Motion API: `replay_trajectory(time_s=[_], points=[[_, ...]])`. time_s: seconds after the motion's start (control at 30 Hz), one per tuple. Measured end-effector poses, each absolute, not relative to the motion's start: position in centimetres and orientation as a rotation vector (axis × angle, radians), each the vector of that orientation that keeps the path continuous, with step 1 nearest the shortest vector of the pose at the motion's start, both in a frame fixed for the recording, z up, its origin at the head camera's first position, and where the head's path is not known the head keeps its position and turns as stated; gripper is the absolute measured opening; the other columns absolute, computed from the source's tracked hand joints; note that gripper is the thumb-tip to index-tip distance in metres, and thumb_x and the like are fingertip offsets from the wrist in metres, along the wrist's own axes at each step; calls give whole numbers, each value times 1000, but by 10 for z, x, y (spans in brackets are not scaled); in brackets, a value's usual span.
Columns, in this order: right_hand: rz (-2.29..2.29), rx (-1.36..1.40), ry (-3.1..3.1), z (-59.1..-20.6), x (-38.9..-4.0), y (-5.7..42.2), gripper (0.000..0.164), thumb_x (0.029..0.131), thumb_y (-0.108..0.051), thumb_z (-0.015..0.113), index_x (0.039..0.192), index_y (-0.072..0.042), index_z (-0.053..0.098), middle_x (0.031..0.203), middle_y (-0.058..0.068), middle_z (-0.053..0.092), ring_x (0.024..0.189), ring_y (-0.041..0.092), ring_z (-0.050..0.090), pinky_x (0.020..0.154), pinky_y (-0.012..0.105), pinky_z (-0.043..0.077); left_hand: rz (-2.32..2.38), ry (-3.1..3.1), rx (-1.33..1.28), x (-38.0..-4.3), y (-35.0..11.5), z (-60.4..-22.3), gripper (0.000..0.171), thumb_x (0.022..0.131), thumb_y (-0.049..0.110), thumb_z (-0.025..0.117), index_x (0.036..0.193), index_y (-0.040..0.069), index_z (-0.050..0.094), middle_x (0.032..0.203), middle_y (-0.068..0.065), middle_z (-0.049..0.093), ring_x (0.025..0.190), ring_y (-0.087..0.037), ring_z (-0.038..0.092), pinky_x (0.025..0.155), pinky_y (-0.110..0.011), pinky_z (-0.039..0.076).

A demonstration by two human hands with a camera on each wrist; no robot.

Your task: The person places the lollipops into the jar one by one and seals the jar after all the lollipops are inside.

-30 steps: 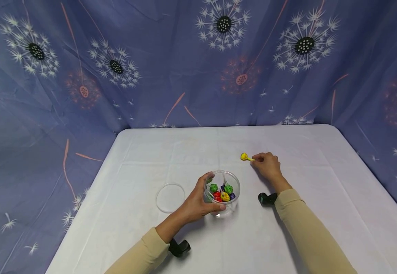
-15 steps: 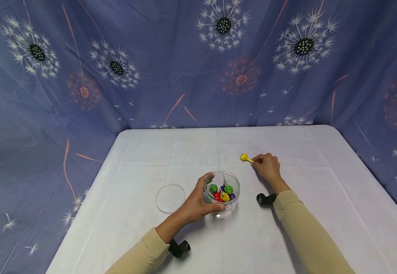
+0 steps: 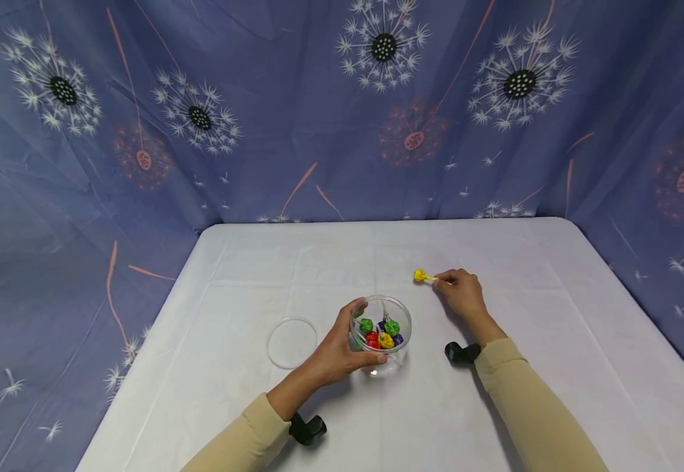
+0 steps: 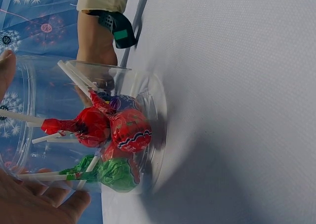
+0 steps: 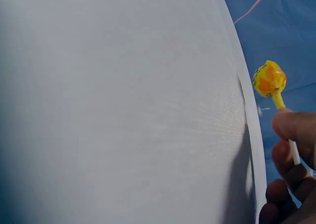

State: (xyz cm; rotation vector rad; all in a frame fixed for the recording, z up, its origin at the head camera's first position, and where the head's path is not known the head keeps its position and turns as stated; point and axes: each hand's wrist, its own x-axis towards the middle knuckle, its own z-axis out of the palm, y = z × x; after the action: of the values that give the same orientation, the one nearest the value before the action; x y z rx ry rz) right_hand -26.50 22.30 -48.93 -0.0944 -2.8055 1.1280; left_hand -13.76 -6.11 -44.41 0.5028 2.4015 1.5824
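My left hand (image 3: pixel 338 351) grips a clear plastic jar (image 3: pixel 384 370) near its rim, thumb in front and fingers behind. Inside the jar lie several wrapped lollipops: red (image 4: pixel 131 130), green (image 4: pixel 118 174), blue-purple and yellow, their white sticks leaning toward the mouth. Beyond the jar and to its right, my right hand (image 3: pixel 462 293) pinches a yellow lollipop (image 5: pixel 270 79) by its stick between thumb and fingertips. Its wrapped head points left in the head view. In the right wrist view the white end of the stick (image 5: pixel 295 154) sticks out below the thumb.
A round clear lid (image 3: pixel 291 343) with a pale rim lies on the white-covered table (image 3: pixel 247 262), left of the jar. Black devices (image 3: pixel 462 354) are strapped at both wrists. A blue dandelion-print curtain (image 3: pixel 294 118) hangs behind the table.
Almost nothing differs. The yellow lollipop and right hand sit slightly lower in the head view, which itself shifts a little. The left hand keeps its grip on the jar.
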Motion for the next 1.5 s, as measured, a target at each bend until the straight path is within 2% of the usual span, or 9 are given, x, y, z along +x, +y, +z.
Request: replay_trajectory(time_s=[0.17,0.3,0.47,0.7,0.97,1.23,1.5], points=[[1193,-49,-2753,-486,-258,222,22,90,-19,62,104,-4,71,101,17,63,86,27,51,70,30,38,1573,2411,503,-138,-62,-444,95,76,36,78,147,28,17,153,1,28,137,-26,35,111,-49,31],[1239,-14,-2723,-479,-252,220,25,90,-26,64,103,-6,71,100,14,63,83,23,47,69,29,37,1571,2410,494,-137,-62,-445,95,76,36,78,147,30,16,153,1,27,138,-25,34,111,-50,31],[1332,3,-2647,-464,-242,214,26,89,-30,66,102,-8,72,91,8,60,79,19,41,66,29,35,1583,2405,497,-138,-62,-445,94,76,34,78,147,30,16,153,0,28,137,-25,35,111,-50,32],[1423,83,-2541,-441,-224,207,29,87,-38,66,99,-12,73,82,-4,55,76,14,40,62,25,35,1572,2411,489,-137,-62,-445,95,75,37,79,147,30,17,154,0,27,138,-26,34,112,-49,30],[1573,232,-2403,-414,-203,192,24,86,-29,69,97,-8,73,81,-13,57,77,11,42,65,25,36,1561,2423,471,-138,-61,-444,97,74,40,79,147,30,16,153,2,28,138,-25,35,113,-49,30],[1623,351,-2383,-397,-182,174,16,86,-22,69,98,-11,74,81,-14,58,82,9,46,74,27,38,1570,2410,456,-138,-60,-444,96,74,40,79,146,31,16,153,2,28,135,-24,37,112,-48,32],[1634,466,-2395,-393,-168,157,8,85,-16,69,92,-18,74,83,-4,62,87,8,46,83,30,38,1578,2398,472,-138,-60,-444,97,74,39,79,148,28,16,153,-2,28,130,-24,43,109,-46,35]])
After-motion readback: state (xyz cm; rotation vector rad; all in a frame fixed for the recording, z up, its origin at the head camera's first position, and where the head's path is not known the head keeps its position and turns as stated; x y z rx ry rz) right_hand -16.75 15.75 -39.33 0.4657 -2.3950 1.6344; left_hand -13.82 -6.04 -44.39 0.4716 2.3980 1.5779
